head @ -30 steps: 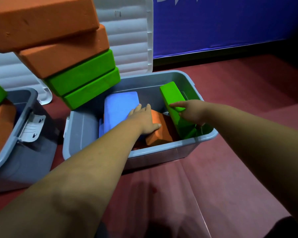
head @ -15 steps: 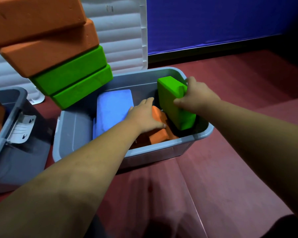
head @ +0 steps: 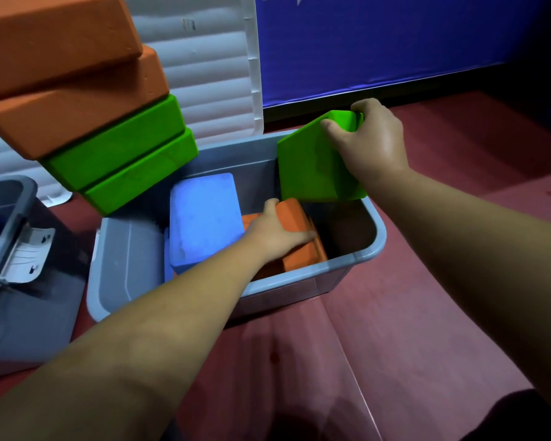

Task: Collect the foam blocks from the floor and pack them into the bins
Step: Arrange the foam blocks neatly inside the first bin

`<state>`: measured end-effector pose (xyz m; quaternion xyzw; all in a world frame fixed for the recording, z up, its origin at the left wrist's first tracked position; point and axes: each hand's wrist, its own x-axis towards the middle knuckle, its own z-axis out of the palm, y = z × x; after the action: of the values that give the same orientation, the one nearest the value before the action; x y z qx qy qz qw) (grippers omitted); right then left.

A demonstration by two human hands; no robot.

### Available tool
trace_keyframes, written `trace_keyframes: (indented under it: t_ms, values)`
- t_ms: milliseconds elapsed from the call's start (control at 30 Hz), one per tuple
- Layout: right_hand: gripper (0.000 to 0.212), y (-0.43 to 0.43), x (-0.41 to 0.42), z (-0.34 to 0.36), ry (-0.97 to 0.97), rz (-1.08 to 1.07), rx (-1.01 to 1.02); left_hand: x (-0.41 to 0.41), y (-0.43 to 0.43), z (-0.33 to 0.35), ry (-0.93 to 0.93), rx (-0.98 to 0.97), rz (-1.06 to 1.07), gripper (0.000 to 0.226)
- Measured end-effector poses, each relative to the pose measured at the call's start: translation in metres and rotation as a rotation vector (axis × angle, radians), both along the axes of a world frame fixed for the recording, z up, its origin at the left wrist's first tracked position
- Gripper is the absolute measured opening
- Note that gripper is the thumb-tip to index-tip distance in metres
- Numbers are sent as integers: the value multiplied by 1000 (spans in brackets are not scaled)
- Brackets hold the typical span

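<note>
The blocks are matte foam bricks with squared faces and slightly softened edges. The bin (head: 374, 249) is smooth grey plastic with a rolled rim and rounded corners, and it sits on a dull red floor (head: 427, 313). The right hand (head: 374, 144) grasps the green block (head: 312, 170) by its upper corner, with the thumb pressed on the broad face and the fingers (head: 361, 106) curled over the top edge. This block hangs tilted above the bin's far right corner, its lower edge about level with the rim and just above the orange block (head: 303, 249). The left hand (head: 277, 233) reaches into the middle of the bin and clasps the orange block, thumb on the far side and fingers folded over the near side. That block stands on edge, leaning, near the bin's front wall. A blue block (head: 204, 218) with a faintly grainy top lies just to the left of it, propped at a slant. To the right of the orange block the bin's dark bottom shows bare, an open pocket under the raised green block. A ribbed white lid (head: 210, 74) stands behind the bin against a blue wall (head: 395, 43). A leaning stack of blocks (head: 86, 116), two orange above two green, looms at the upper left and overlaps the bin's far left corner; what it rests on cannot be told. A second bin (head: 4, 281) with a white latch (head: 29, 253) sits close at the left, and the floor to the right and front lies open.
</note>
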<state>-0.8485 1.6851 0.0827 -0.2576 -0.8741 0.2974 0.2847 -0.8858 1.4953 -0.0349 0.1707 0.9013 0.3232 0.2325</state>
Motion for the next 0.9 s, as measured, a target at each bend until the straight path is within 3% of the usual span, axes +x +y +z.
trace_keyframes:
  t_ms: [167, 367, 533, 667, 800, 900]
  values:
    - [64, 1, -6, 10, 32, -27, -6, -4, 14, 17, 101, 40, 47, 110]
    - [77, -6, -15, 2, -120, 28, -8, 0, 9, 5, -35, 64, -141, 94]
    - [103, -12, -16, -9, -421, 92, -48, -9, 8, -1, -101, 24, -123, 124]
    - [114, -6, -15, -12, -315, 80, -87, -11, 10, -10, -110, 6, -85, 131]
    - [67, -3, -18, -18, -132, 49, -56, -15, 9, -8, -175, 44, -148, 131]
    - [56, -4, -23, -9, -75, 24, -45, -17, 9, -12, -196, 82, -163, 122]
